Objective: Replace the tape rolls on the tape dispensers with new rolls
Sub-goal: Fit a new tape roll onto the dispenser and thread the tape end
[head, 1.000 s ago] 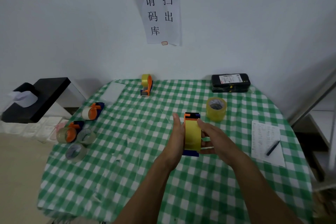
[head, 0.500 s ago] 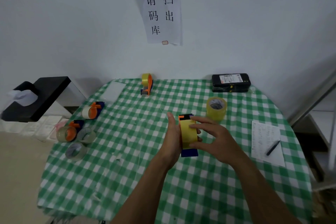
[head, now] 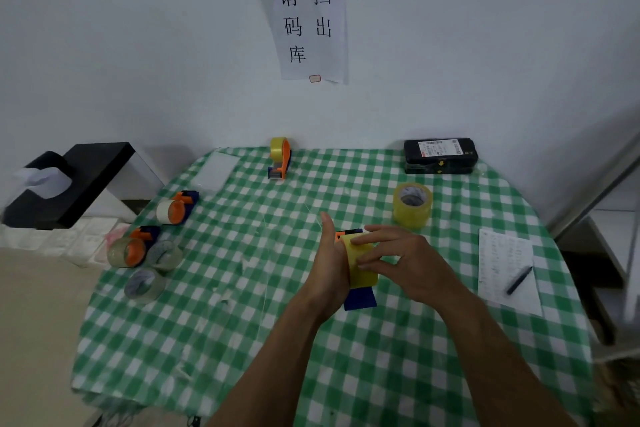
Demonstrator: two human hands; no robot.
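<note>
A blue and orange tape dispenser (head: pixel 360 300) with a yellow tape roll (head: pixel 362 274) on it stands at the middle of the table. My left hand (head: pixel 327 263) grips its left side, fingers pointing away from me. My right hand (head: pixel 401 262) lies over the roll from the right, with the fingertips pressed on the tape's top face. A spare yellow roll (head: pixel 412 204) stands behind and to the right. Another dispenser with yellow tape (head: pixel 280 158) stands at the back edge. Two more dispensers (head: pixel 176 210) (head: pixel 133 248) lie at the left edge.
The round table has a green checked cloth (head: pixel 242 322). Two loose clear rolls (head: pixel 143 284) lie at the left. A black box (head: pixel 440 156) sits at the back right. Paper with a pen (head: pixel 517 279) is on the right. A black stand (head: pixel 69 184) is off the table's left.
My right hand has moved from the dispenser's right side up over the tape roll, fingers now spread across its top. The dispenser has shifted slightly left and tilted; my left hand keeps its hold.
</note>
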